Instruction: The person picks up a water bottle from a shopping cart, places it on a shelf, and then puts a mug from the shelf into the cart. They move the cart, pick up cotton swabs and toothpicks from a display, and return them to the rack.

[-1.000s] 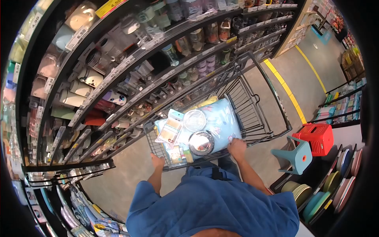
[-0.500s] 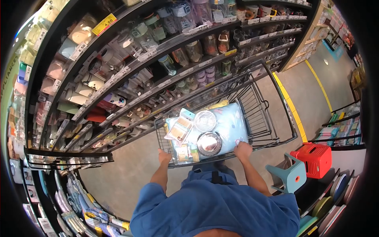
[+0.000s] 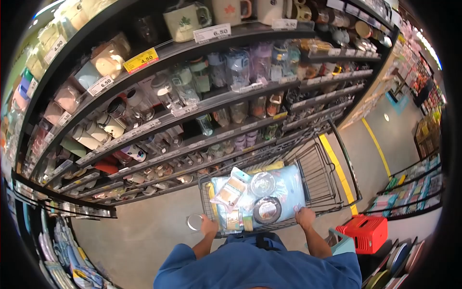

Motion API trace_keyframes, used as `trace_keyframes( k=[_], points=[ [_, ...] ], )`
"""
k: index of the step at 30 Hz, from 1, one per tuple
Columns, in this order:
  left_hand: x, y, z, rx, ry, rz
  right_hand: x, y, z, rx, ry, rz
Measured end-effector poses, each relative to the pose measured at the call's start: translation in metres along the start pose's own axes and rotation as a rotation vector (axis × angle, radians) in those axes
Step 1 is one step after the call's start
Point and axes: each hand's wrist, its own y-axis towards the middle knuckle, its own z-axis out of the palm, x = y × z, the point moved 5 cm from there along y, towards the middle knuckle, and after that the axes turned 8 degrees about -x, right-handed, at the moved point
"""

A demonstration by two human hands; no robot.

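Observation:
A round, pale object with a thin rim [image 3: 194, 222] sticks out beside the fingers of my left hand [image 3: 209, 226], which is closed around its edge at the cart's near left corner. My right hand [image 3: 304, 217] is wrapped on the near rim of the black wire cart [image 3: 322, 209]. In the cart lies a light blue plastic-wrapped bundle [image 3: 288, 185]. On it rest a clear round container [image 3: 262, 184], a dark-rimmed round container [image 3: 267, 210] and a packet of tan items [image 3: 232, 191].
Shelves of mugs [image 3: 185, 23], bottles and jars run along the far side of the cart. A red plastic stool [image 3: 368, 233] and a teal stool [image 3: 342, 242] stand at the right. Yellow floor lines [image 3: 376, 147] cross the aisle. Folded textiles [image 3: 72, 250] fill a rack at lower left.
The view has tilted up, showing more upper shelf mugs, and the cart appears lower. My left hand has shifted down, and the round, pale object now shows beside it. My right hand stays on the rim.

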Motion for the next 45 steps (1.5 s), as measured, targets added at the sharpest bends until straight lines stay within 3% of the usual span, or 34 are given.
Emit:
trace_keyframes(
  k=[7,17,21,23,25,26,27,29,30,31,32,33,34,35,37,39,40,41,45],
  points=[
    [-0.022,-0.002,0.017,-0.018,0.032,0.047,-0.027,0.025,0.01,-0.005,0.033,0.005],
    [-0.034,-0.006,0.051,0.003,0.0,-0.046,-0.049,0.055,0.003,-0.044,0.164,-0.083],
    [-0.04,-0.002,0.038,0.018,0.054,-0.133,-0.055,0.056,0.016,-0.009,0.232,-0.146],
    [-0.053,0.002,0.019,-0.009,0.076,-0.181,-0.055,0.071,0.014,-0.068,0.545,-0.095],
    [-0.072,0.014,-0.016,-0.166,-0.017,-0.11,-0.032,0.108,0.005,-0.031,0.738,-0.297],
    [-0.087,0.031,-0.034,-0.339,-0.099,0.136,0.0,0.125,-0.046,0.014,0.858,-0.422],
    [-0.102,0.044,-0.053,-0.506,-0.176,0.38,0.027,0.144,-0.093,0.197,0.701,-0.421],
    [-0.186,0.044,-0.153,-0.635,-0.341,0.581,0.098,0.18,-0.205,-0.027,1.04,-0.909],
    [-0.222,0.044,-0.199,-0.719,-0.424,0.694,0.13,0.188,-0.269,-0.015,1.131,-0.961],
    [-0.259,0.035,-0.25,-0.765,-0.413,0.778,0.16,0.182,-0.343,-0.178,1.071,-1.072],
    [-0.288,0.032,-0.291,-0.84,-0.489,0.854,0.191,0.185,-0.393,-0.216,1.117,-1.23],
    [-0.313,0.027,-0.33,-1.021,-0.434,0.951,0.217,0.188,-0.429,-0.206,1.113,-1.209],
    [-0.337,0.019,-0.368,-1.073,-0.499,0.997,0.248,0.191,-0.466,-0.345,1.099,-1.348],
    [-0.355,0.017,-0.398,-1.031,-0.62,0.98,0.277,0.197,-0.491,-0.284,1.216,-1.331],
    [-0.391,0.019,-0.449,-1.124,-0.666,1.045,0.336,0.215,-0.53,-0.387,1.276,-1.357],
    [-0.422,0.03,-0.482,-1.121,-0.698,1.029,0.378,0.228,-0.561,-0.605,1.191,-1.253],
    [-0.436,0.043,-0.492,-1.112,-0.682,1.021,0.396,0.234,-0.571,-0.607,1.191,-1.259],
    [-0.45,0.061,-0.499,-1.123,-0.597,1.011,0.415,0.243,-0.577,-0.608,1.031,-1.139],
    [-0.484,0.085,-0.514,-0.815,-0.298,0.737,0.448,0.252,-0.577,-0.557,0.724,-0.891]
  ],
)
